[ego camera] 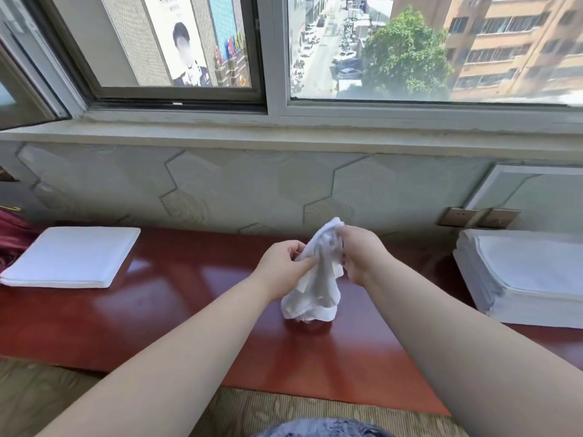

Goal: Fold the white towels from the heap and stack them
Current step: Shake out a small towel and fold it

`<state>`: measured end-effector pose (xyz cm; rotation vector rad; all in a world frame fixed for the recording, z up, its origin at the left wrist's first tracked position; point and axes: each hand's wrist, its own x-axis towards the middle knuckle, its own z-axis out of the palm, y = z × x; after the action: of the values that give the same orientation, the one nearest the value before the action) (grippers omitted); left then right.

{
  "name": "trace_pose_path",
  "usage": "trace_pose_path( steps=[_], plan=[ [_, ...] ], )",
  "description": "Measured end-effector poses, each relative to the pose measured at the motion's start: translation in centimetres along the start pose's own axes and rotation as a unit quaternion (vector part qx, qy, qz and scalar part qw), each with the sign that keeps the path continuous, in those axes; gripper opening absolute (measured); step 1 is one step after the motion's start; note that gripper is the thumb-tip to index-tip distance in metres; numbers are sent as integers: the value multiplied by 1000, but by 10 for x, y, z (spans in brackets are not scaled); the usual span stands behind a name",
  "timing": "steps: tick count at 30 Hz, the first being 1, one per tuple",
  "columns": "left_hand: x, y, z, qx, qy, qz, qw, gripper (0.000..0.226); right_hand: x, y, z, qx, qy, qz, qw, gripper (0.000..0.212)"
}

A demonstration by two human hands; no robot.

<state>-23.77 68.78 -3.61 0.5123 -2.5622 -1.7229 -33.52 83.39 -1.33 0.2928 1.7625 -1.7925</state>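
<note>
A crumpled white towel (318, 279) hangs between both hands above the middle of the red-brown table (176, 298), its lower end bunched on the tabletop. My left hand (282, 263) pinches its left side. My right hand (359, 253) grips its upper part from the right. At the far left lies a small stack of folded white towels (74, 257), flat and square. On the right edge stands a tall heap of white towels (523, 275), layered flat, partly cut off by the frame.
A wall with hexagon pattern and a window sill (284, 134) rise right behind the table. A wall socket (479, 217) sits at the back right. Dark red cloth (12, 234) lies at the far left. Woven carpet (50, 395) runs below the table's front edge.
</note>
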Motion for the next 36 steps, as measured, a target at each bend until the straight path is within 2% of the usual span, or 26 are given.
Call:
trace_pose_path(
  steps=[3,8,11,14,16,19,22,25,28,31,33,36],
  plan=[
    [4,1,0,-99,29,-30,994,15,-8,-1,-3,-17,-105,-15,994,16],
    [6,7,3,-210,-42,-42,976,39,-21,-10,-5,-108,-182,-47,976,24],
    [7,15,5,-204,-39,-51,977,46,-27,-23,-6,-166,-220,-50,960,24],
    [14,18,3,-192,-11,-53,980,42,-33,-35,-11,-245,-214,-39,945,30],
    [22,17,-1,-209,18,-50,977,43,-29,-36,-20,-228,-225,-19,947,37],
    [32,21,-10,-187,53,-54,979,37,-26,-34,-29,-160,-245,-3,956,32],
    [39,20,-17,-146,78,-57,985,22,-23,-34,-29,-70,-144,-30,987,26],
    [44,19,-15,-145,59,-61,986,24,-23,-37,-26,-13,-67,-85,994,21],
    [42,29,-11,-210,8,-80,974,10,-28,-40,-21,-38,-99,-128,986,8],
    [39,44,-14,-283,-46,-91,954,12,-34,-44,-14,-75,-162,-148,973,8],
    [39,53,-17,-329,-61,-88,938,24,-38,-47,-11,-74,-210,-134,966,19],
    [39,60,-25,-378,-62,-96,919,18,-41,-47,-12,-103,-249,-128,954,35]
  ],
)
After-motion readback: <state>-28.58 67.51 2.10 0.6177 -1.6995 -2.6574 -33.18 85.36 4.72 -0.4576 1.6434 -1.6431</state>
